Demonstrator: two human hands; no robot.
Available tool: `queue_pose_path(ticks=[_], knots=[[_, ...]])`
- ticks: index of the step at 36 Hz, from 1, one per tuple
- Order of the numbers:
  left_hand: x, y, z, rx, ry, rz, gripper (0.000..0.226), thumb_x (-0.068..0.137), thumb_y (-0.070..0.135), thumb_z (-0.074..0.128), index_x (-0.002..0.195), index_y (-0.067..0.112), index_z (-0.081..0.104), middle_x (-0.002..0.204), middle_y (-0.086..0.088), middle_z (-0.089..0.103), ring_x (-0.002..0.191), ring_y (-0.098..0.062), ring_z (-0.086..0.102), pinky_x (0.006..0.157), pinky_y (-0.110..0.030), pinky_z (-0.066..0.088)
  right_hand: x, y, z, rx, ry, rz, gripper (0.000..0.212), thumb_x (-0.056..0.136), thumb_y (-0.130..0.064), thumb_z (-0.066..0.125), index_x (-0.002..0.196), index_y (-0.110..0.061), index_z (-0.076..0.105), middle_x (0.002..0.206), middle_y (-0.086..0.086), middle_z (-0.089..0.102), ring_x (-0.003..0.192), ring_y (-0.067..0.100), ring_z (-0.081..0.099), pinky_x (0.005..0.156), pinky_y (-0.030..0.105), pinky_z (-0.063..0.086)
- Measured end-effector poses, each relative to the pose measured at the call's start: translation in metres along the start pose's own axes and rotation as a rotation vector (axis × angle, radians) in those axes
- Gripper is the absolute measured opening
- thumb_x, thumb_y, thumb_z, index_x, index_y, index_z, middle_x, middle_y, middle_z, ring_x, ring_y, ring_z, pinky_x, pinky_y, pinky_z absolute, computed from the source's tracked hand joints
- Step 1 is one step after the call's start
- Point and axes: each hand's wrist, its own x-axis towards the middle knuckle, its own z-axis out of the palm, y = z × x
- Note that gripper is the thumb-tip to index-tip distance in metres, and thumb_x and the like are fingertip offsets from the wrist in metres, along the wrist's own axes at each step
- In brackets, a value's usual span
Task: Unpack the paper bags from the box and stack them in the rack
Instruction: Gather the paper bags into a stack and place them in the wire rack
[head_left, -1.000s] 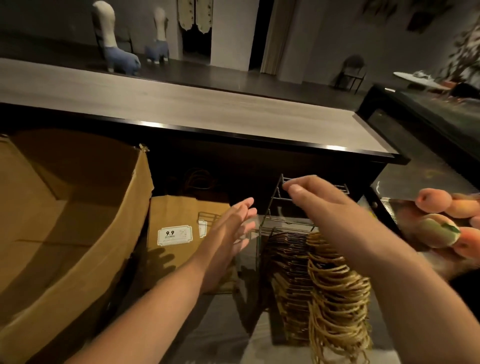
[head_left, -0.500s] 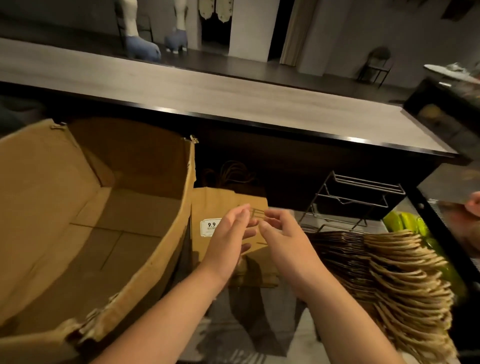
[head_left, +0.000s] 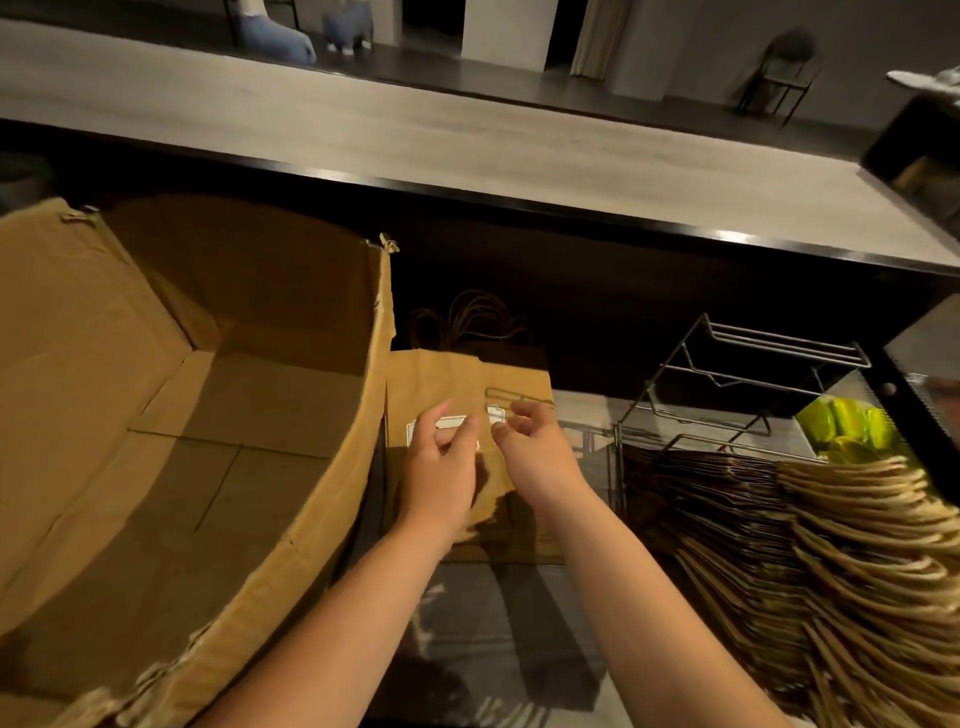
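A big open cardboard box (head_left: 332, 499) fills the left; its inside shows only bare cardboard. Just right of it lies a flat pile of brown paper bags (head_left: 447, 379) with a white label and twine handles at the far end. My left hand (head_left: 441, 467) and my right hand (head_left: 535, 452) hover close together over that pile, fingers loosely curled, holding nothing I can make out. To the right stands a wire rack (head_left: 753, 384) with a thick stack of paper bags (head_left: 779, 519) lying in it, handles fanned toward me.
A long counter (head_left: 467, 140) with a dark front edge overhangs the shelf at the back. Shiny yellow-green packaging (head_left: 852, 431) sits behind the rack at the right. A dark glossy shelf surface (head_left: 519, 623) lies under my forearms.
The view has swung left from the rack toward the box. My right hand came off the rack and joined my left hand over the flat pile of bags.
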Motion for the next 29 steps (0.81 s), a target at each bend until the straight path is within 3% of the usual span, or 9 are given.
queue_pose_path(ticks=[3, 8, 11, 14, 17, 20, 26, 29], knots=[[0.016, -0.011, -0.002, 0.146, 0.076, -0.001, 0.039, 0.095, 0.034, 0.057, 0.132, 0.034, 0.046, 0.119, 0.009, 0.053, 0.094, -0.003, 0.050, 0.070, -0.020, 0.039, 0.016, 0.006, 0.005, -0.015, 0.016, 0.056, 0.038, 0.099, -0.024, 0.053, 0.135, -0.024, 0.042, 0.140, 0.001, 0.049, 0.106, 0.017, 0.052, 0.080, 0.029, 0.041], [0.034, -0.029, -0.010, 0.515, 0.223, -0.003, 0.047, 0.088, 0.029, 0.064, 0.132, 0.027, 0.048, 0.133, 0.001, 0.044, 0.122, -0.023, 0.045, 0.098, -0.037, 0.043, 0.029, 0.014, 0.010, -0.095, -0.037, 0.143, 0.046, 0.099, -0.027, 0.052, 0.142, -0.021, 0.040, 0.142, 0.004, 0.049, 0.122, 0.026, 0.052, 0.089, 0.030, 0.042], [0.039, -0.044, -0.015, 0.483, 0.184, -0.097, 0.054, 0.085, 0.021, 0.062, 0.134, 0.029, 0.042, 0.127, 0.002, 0.048, 0.119, -0.025, 0.048, 0.097, -0.041, 0.045, 0.029, 0.019, 0.014, -0.107, -0.074, 0.165, 0.046, 0.098, -0.026, 0.051, 0.142, -0.020, 0.038, 0.141, 0.006, 0.049, 0.121, 0.026, 0.051, 0.103, 0.038, 0.043], [0.039, -0.048, -0.013, 0.432, 0.136, -0.139, 0.066, 0.084, 0.013, 0.059, 0.140, 0.033, 0.031, 0.128, 0.007, 0.048, 0.119, -0.023, 0.048, 0.094, -0.040, 0.047, 0.031, 0.021, 0.015, -0.104, -0.103, 0.186, 0.048, 0.099, -0.026, 0.050, 0.144, -0.019, 0.036, 0.140, 0.006, 0.049, 0.121, 0.026, 0.052, 0.105, 0.042, 0.043], [0.037, -0.046, -0.012, 0.425, 0.144, -0.140, 0.065, 0.082, 0.015, 0.060, 0.138, 0.034, 0.032, 0.129, 0.007, 0.048, 0.120, -0.023, 0.048, 0.097, -0.043, 0.047, 0.032, 0.021, 0.015, -0.089, -0.109, 0.216, 0.051, 0.099, -0.025, 0.050, 0.146, -0.017, 0.034, 0.144, 0.008, 0.046, 0.126, 0.027, 0.048, 0.106, 0.040, 0.041], [0.035, -0.046, -0.010, 0.483, 0.138, -0.144, 0.066, 0.075, 0.023, 0.059, 0.135, 0.035, 0.033, 0.134, 0.005, 0.046, 0.124, -0.025, 0.046, 0.100, -0.049, 0.046, 0.035, 0.021, 0.016, -0.049, -0.109, 0.253, 0.051, 0.099, -0.022, 0.050, 0.147, -0.016, 0.032, 0.140, 0.010, 0.048, 0.124, 0.028, 0.048, 0.102, 0.036, 0.042], [0.022, -0.045, -0.009, 0.584, 0.079, -0.173, 0.083, 0.069, 0.036, 0.057, 0.140, 0.042, 0.015, 0.142, 0.003, 0.035, 0.130, -0.028, 0.039, 0.104, -0.051, 0.042, 0.035, 0.021, 0.017, 0.064, -0.123, 0.356, 0.042, 0.099, -0.015, 0.047, 0.141, -0.012, 0.040, 0.122, 0.010, 0.059, 0.111, 0.029, 0.056, 0.098, 0.042, 0.048], [0.012, -0.043, -0.008, 0.604, 0.053, -0.148, 0.085, 0.068, 0.037, 0.059, 0.138, 0.047, 0.012, 0.141, 0.005, 0.038, 0.128, -0.026, 0.041, 0.103, -0.050, 0.043, 0.030, 0.021, 0.013, 0.076, -0.114, 0.381, 0.045, 0.100, -0.011, 0.041, 0.144, -0.016, 0.037, 0.130, 0.012, 0.056, 0.111, 0.030, 0.054, 0.093, 0.038, 0.047]])
